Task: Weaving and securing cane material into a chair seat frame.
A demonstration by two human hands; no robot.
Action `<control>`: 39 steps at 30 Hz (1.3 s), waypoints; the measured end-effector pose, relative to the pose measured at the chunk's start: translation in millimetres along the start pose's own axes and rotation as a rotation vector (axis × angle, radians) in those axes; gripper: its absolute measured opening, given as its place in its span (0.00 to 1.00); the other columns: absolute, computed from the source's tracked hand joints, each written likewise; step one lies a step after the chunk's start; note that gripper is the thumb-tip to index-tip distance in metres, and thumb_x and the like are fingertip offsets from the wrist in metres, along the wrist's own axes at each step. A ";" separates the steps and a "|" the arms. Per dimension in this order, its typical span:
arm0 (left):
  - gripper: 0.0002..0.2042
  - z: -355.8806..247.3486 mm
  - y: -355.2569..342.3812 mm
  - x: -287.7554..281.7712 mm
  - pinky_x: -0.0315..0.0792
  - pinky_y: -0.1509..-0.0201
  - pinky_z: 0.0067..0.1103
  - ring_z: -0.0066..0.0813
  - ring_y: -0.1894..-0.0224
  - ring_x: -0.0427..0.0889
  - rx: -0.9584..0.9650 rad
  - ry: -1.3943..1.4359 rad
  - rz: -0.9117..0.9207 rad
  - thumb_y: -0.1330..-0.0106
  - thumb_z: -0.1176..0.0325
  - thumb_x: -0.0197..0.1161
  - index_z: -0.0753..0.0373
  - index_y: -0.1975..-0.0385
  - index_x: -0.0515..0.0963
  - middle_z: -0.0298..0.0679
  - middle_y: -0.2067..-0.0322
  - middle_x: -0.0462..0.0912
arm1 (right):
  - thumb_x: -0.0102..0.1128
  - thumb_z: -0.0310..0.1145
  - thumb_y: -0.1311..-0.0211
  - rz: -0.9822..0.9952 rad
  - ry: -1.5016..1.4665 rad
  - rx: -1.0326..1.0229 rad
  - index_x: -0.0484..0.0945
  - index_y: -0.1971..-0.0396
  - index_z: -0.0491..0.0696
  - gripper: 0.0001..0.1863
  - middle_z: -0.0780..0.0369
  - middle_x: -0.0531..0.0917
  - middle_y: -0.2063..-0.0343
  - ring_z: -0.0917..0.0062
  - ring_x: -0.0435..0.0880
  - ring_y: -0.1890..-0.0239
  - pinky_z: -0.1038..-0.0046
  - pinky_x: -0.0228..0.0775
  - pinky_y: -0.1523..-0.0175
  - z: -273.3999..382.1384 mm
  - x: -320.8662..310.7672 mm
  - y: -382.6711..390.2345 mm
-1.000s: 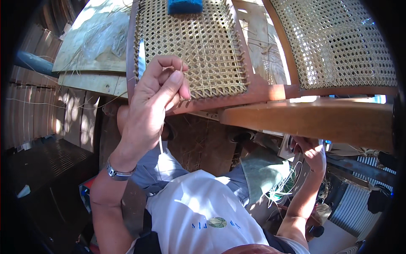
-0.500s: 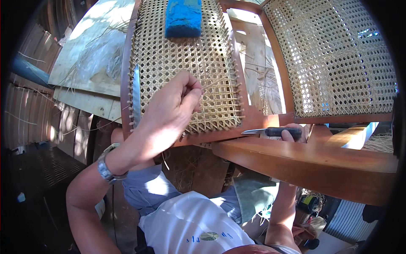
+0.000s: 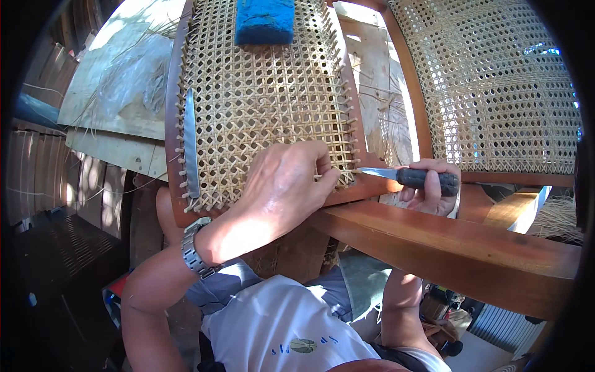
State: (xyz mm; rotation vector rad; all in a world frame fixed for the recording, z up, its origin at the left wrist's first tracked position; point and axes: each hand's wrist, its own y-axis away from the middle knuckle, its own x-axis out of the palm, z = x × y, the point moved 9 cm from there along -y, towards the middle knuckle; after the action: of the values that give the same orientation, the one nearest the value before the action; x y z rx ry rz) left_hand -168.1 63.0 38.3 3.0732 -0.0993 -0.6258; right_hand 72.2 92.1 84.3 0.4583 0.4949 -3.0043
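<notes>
A wooden-framed cane panel (image 3: 260, 93) lies in front of me, with small pegs along its edges. My left hand (image 3: 285, 189) rests over its lower right part, fingers pinched at the weave; what they grip is hidden. My right hand (image 3: 437, 189) is closed on a knife (image 3: 427, 181) with a black handle, its blade pointing left to the panel's right edge, close by my left fingertips. A long metal strip (image 3: 190, 142) lies along the panel's left side, and a blue block (image 3: 264, 22) rests near the top of the weave.
A second cane panel (image 3: 496, 87) in a wooden frame stands at right. A curved wooden member (image 3: 446, 254) crosses below my right hand. At left are pale boards (image 3: 99, 149) with a crumpled plastic bag (image 3: 139, 74) and loose strands, and a dark box-like object (image 3: 68, 266) stands lower down.
My right hand has come up from below the wooden member with the knife, its blade now at the panel's edge. My left hand has moved down and rightward along the weave.
</notes>
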 end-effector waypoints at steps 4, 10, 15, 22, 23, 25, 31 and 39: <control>0.08 1.0 -10.2 5.5 0.75 0.63 0.39 0.53 0.73 0.82 0.036 0.077 0.040 0.41 0.72 0.61 0.70 0.77 0.78 0.52 0.81 0.79 | 0.50 0.32 0.28 -0.032 -0.216 0.014 0.67 0.56 0.44 0.08 0.50 0.80 0.65 0.80 0.74 0.83 0.82 0.71 0.80 -6.6 -4.9 4.1; 0.07 6.6 -14.9 12.8 0.75 0.65 0.37 0.51 0.74 0.82 0.040 0.121 0.100 0.44 0.72 0.62 0.71 0.78 0.79 0.53 0.80 0.80 | 0.53 0.31 0.30 0.021 -0.183 -0.024 0.68 0.57 0.45 0.08 0.51 0.80 0.66 0.80 0.75 0.82 0.83 0.71 0.78 -8.2 12.9 4.0; 0.07 14.6 -17.1 19.8 0.76 0.65 0.34 0.46 0.75 0.83 -0.058 0.149 0.169 0.46 0.72 0.62 0.71 0.78 0.79 0.52 0.81 0.79 | 0.54 0.32 0.30 0.025 -0.204 -0.063 0.68 0.57 0.46 0.08 0.51 0.80 0.67 0.81 0.74 0.83 0.84 0.69 0.80 -6.2 16.7 0.3; 0.09 19.7 -19.1 19.0 0.77 0.67 0.31 0.40 0.77 0.84 -0.130 0.158 0.157 0.48 0.70 0.64 0.71 0.81 0.80 0.50 0.83 0.80 | 0.52 0.30 0.30 -0.002 -0.277 0.076 0.67 0.58 0.45 0.07 0.51 0.80 0.68 0.81 0.72 0.86 0.82 0.69 0.82 -31.9 13.2 -10.0; 0.09 20.2 -19.3 19.0 0.77 0.67 0.31 0.39 0.78 0.84 -0.133 0.167 0.155 0.48 0.70 0.64 0.71 0.81 0.80 0.49 0.84 0.80 | 0.51 0.30 0.30 -0.003 -0.324 0.115 0.67 0.58 0.45 0.07 0.51 0.80 0.68 0.81 0.72 0.87 0.81 0.69 0.82 -36.7 13.7 -10.3; 0.09 20.9 -19.7 19.8 0.77 0.68 0.30 0.39 0.78 0.84 -0.134 0.159 0.158 0.48 0.70 0.64 0.71 0.81 0.80 0.49 0.84 0.80 | 0.51 0.30 0.30 0.001 -0.340 0.134 0.67 0.58 0.46 0.06 0.51 0.80 0.68 0.81 0.72 0.86 0.81 0.69 0.82 -39.4 14.2 -9.3; 0.09 20.8 -20.5 22.8 0.77 0.68 0.30 0.39 0.78 0.84 -0.112 0.159 0.164 0.48 0.70 0.64 0.71 0.81 0.81 0.49 0.84 0.81 | 0.51 0.33 0.29 -0.048 -0.351 0.211 0.69 0.61 0.43 0.08 0.56 0.79 0.75 0.82 0.71 0.86 0.80 0.67 0.82 -47.5 15.1 -6.6; 0.08 19.2 -20.9 25.7 0.77 0.68 0.32 0.42 0.77 0.85 -0.098 0.136 0.180 0.47 0.71 0.63 0.71 0.79 0.81 0.50 0.83 0.81 | 0.50 0.34 0.30 -0.104 -0.353 0.228 0.71 0.64 0.42 0.10 0.57 0.78 0.78 0.83 0.71 0.86 0.81 0.66 0.82 -43.4 9.0 -3.2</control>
State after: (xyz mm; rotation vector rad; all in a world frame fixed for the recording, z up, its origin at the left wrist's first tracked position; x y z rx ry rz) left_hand -150.7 82.5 10.3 2.9566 -0.3297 -0.4005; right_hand 75.5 108.9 43.4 -0.0953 0.1547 -3.1534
